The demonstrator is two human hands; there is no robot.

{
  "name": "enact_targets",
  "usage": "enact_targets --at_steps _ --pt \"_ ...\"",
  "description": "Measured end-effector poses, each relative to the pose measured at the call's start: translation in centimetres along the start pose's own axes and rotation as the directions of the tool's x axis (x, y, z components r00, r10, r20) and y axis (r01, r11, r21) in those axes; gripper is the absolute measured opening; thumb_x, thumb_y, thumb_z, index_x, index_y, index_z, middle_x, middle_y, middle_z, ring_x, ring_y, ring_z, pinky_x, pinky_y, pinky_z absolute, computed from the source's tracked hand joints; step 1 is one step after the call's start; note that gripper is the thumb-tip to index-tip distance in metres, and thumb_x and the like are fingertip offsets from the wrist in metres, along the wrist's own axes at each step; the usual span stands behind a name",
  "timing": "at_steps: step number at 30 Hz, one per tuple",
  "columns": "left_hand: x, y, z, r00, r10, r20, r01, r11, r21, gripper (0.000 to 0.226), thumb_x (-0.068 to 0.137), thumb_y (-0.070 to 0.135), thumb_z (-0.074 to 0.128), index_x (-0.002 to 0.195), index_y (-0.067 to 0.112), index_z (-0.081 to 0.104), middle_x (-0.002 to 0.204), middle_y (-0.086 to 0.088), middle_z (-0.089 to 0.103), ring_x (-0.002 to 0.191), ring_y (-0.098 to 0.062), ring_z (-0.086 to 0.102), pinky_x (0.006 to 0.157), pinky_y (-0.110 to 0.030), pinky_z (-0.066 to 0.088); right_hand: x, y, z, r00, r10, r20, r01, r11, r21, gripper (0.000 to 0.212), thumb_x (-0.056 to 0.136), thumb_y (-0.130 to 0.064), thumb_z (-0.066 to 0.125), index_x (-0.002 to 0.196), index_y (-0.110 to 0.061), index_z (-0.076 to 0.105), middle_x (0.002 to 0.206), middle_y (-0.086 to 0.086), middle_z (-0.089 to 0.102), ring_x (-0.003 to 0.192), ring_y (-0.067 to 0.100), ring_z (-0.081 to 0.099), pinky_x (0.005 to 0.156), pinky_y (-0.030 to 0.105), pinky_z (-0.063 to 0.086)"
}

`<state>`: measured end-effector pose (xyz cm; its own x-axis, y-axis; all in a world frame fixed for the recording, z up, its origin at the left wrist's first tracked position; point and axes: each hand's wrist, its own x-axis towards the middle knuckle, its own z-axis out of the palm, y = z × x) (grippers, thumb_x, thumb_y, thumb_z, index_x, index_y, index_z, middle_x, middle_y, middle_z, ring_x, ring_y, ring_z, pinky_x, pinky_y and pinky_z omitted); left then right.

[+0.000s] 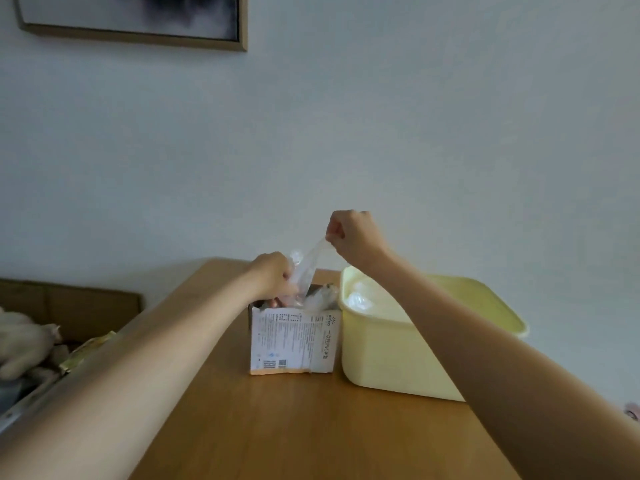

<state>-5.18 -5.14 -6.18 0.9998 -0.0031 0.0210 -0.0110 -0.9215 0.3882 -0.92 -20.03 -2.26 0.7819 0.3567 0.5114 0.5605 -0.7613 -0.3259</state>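
1. Head view: the left hand is curling its fingers round the lower end of the clear glove, at the open top of the glove box.
2. The glove box is standing upright mid-table, with the glove stretching toward 1 o'clock.
3. The right hand is pinching the glove's upper end.
4. The yellow bin is sitting just beside the box at 3 o'clock, and bare table is lying open at 6 o'clock.

Home: framed picture, wooden table
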Motion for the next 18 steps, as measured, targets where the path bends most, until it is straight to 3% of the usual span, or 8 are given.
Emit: enact_targets --at_steps 7,13,16,18 --pt "0.1 1.2 -0.2 0.998 -0.024 0.061 0.027 0.999 -0.037 0.022 0.090 0.016 0.059 0.069 0.008 0.057 0.058 0.000 0.062 0.032 -0.002 0.049 0.037 -0.012 0.039 -0.7 3.2 -1.5 0.962 0.178 -0.205 -0.173 0.984 0.043 0.015 0.089 0.000 0.047 0.091 -0.002 0.062 0.091 0.012 0.062 0.081 0.025 0.054 0.064 0.028 0.040" --pt "0.0 1.3 -1.2 1.000 -0.011 -0.028 0.005 0.983 -0.183 0.018 0.087 0.011 0.058 0.071 0.007 0.066 0.065 -0.003 0.069 0.044 -0.004 0.057 0.043 -0.013 0.042 -1.0 4.3 -3.4 0.890 0.270 -0.367 -0.263 0.962 0.070 0.020 0.088 0.002 0.040 0.091 -0.003 0.059 0.083 0.007 0.054 0.073 0.021 0.045 0.061 0.027 0.032" --pt "0.3 0.0 -2.1 0.992 -0.042 -0.119 0.008 0.962 -0.274 0.018 0.087 0.010 0.057 0.074 0.009 0.069 0.067 -0.002 0.070 0.049 -0.007 0.057 0.043 -0.014 0.039 -1.4 5.4 -4.6 0.891 0.328 -0.315 -0.307 0.945 0.116 0.026 0.088 0.002 0.039 0.099 -0.009 0.059 0.073 0.008 0.053 0.068 0.027 0.049 0.055 0.029 0.034" --pt "0.3 -0.2 -2.4 0.990 -0.060 -0.131 0.014 0.944 -0.331 0.011 0.087 0.010 0.058 0.082 0.010 0.068 0.074 -0.004 0.070 0.056 -0.011 0.059 0.042 -0.015 0.040 -1.7 6.0 -4.9 0.905 0.355 -0.233 -0.319 0.931 0.177 0.033 0.086 0.004 0.038 0.101 -0.010 0.062 0.071 0.013 0.058 0.067 0.031 0.057 0.059 0.033 0.046"
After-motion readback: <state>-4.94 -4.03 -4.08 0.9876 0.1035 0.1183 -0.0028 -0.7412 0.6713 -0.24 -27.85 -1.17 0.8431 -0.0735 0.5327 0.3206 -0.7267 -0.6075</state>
